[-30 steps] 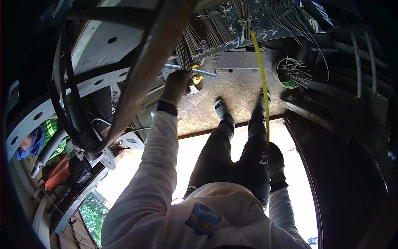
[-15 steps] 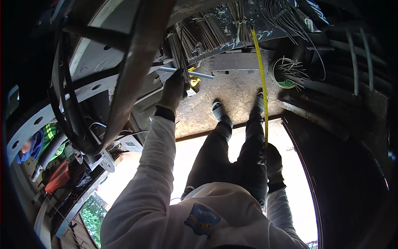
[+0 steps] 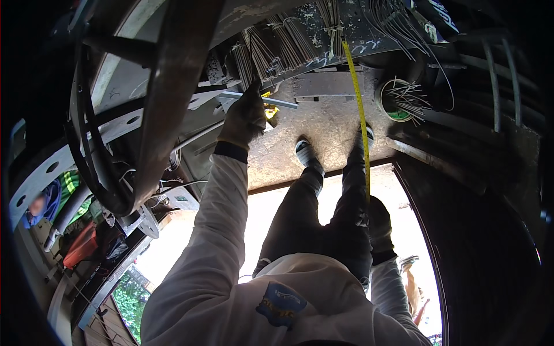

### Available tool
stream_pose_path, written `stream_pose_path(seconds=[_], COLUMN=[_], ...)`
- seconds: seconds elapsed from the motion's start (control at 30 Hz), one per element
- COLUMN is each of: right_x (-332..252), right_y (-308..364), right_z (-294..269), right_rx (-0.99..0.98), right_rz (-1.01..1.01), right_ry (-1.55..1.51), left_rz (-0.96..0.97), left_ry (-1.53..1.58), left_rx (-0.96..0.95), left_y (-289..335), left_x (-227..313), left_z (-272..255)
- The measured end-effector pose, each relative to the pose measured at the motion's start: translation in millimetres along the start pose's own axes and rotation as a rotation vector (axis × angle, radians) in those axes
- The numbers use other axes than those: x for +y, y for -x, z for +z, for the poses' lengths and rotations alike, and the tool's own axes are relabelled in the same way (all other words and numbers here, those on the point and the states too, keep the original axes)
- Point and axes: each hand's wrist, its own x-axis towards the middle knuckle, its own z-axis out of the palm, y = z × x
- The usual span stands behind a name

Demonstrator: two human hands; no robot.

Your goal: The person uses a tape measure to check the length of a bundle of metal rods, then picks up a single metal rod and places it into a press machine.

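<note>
My right hand [image 3: 380, 226], in a dark glove, is closed at the lower end of a yellow tape measure [image 3: 359, 106]. The blade runs away from me, its far end by a tied bundle of metal rods [image 3: 333, 29]. The tape's case does not show. My left hand [image 3: 244, 120], in a pale glove with a dark cuff, is raised just short of other rod bundles [image 3: 262, 55]. Its fingers look curled, with a dark fingertip pointing up at the rods. Whether anything is in them is hidden. Beside this hand lies a grey metal bar [image 3: 280, 102].
A bucket of thin rods [image 3: 398, 101] stands at the far right. A large dark metal frame [image 3: 167, 98] rises close on my left. Below it is a grey machine box [image 3: 182, 198]. A yellow object [image 3: 269, 107] lies past my left hand. A tan shape [image 3: 412, 285] shows outside.
My left hand has drawn back a little towards me and shifted slightly right. The tape's far end has swung left. A tan shape has come into view beside my right forearm.
</note>
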Motion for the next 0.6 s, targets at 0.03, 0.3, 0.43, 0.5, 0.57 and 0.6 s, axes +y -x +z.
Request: stream_pose_path(seconds=[0.03,0.3,0.43,0.5,0.57,0.6], right_x=[-8.6,15.5,12.3,24.9,44.2,54.5], right_y=[-0.2,6.7,8.3,10.2,17.1,21.3], right_z=[-2.3,-7.8,-6.2,-8.4,-15.7,-19.2], right_rx=[0.002,-0.031,-0.018,0.007,-0.023,-0.028], right_rz=[-0.133,-0.005,0.131,0.093,0.041,0.026], right_ry=[0.054,-0.055,-0.235,-0.211,-0.03,0.033], left_rz=[0.026,0.261,0.572,0.491,0.058,0.049], left_ry=[-0.021,-1.42,-2.001,-1.533,-0.761,-0.754], left_rx=[0.008,0.458,0.596,0.495,0.3,0.286], left_y=[-5.3,-68.9,-74.3,-83.5,-97.1,-103.7], left_x=[-4.6,-24.5,-29.7,-32.0,-39.7,-46.5], left_z=[0.5,-72.9,-91.6,-81.1,-34.4,-11.2])
